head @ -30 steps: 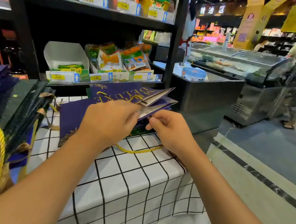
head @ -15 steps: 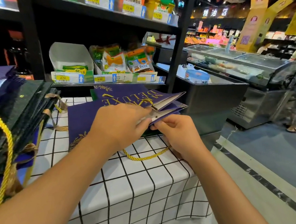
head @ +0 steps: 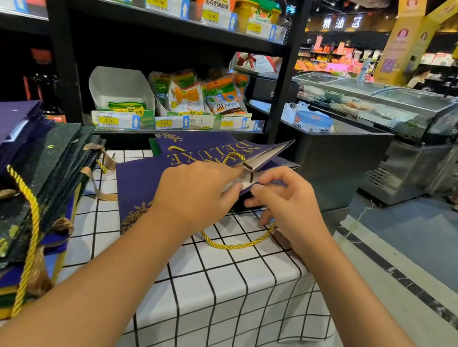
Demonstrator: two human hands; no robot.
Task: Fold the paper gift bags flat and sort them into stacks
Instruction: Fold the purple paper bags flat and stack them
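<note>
A purple paper gift bag (head: 146,182) with gold "DELUXE" lettering lies flattened on the checked tablecloth (head: 212,309), its open mouth pointing right. My left hand (head: 196,199) lies on the bag and pinches its mouth edge. My right hand (head: 282,198) pinches the same lower edge from the right. A yellow rope handle (head: 238,243) loops out below my hands onto the cloth. A second purple bag (head: 190,143) lies beneath, further back. At the left stands a tall stack of flat dark green and purple bags (head: 17,199) with yellow rope and ribbon handles.
Black shop shelves (head: 282,82) with food packets and price tags rise right behind the table. The table's right edge drops to a grey aisle floor (head: 443,260). A chest freezer (head: 378,127) stands to the right, and a person is at the far right.
Both hands have shifted slightly right along the bag's mouth and my right hand's fingers have closed more on the lower edge. The bag's mouth gapes a bit wider.
</note>
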